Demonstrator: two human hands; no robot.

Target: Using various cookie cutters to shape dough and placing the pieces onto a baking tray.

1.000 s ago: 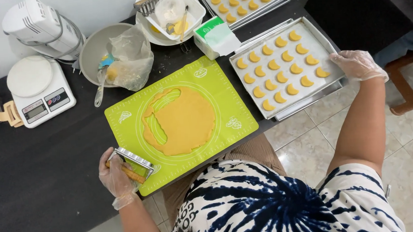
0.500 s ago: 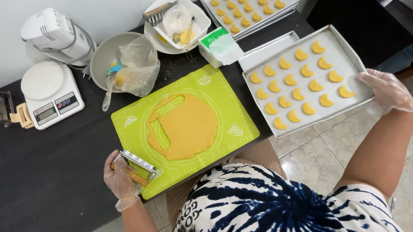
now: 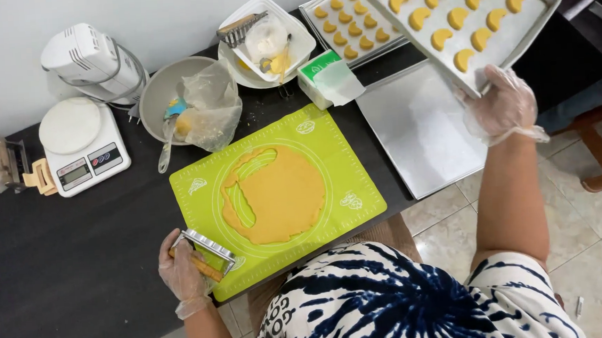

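1. Metal baking tray (image 3: 508, 27) of yellow crescent cookies (image 3: 460, 17) has left the empty tray (image 3: 416, 123); a second ago it rested there. The right hand (image 3: 502, 104) now holds it aloft, fingers clamped on its corner.
2. Green mat (image 3: 346, 163) carries rolled dough (image 3: 282, 194).
3. Left hand (image 3: 181, 267) fingers curl around a metal cutter (image 3: 207, 250) at the mat's corner.
4. Bowl (image 3: 157, 94) contains a crumpled plastic bag (image 3: 210, 105).

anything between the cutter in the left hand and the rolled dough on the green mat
Nothing visible. The metal cutter in the left hand rests on the mat's near corner, with only bare mat between it and the dough sheet.
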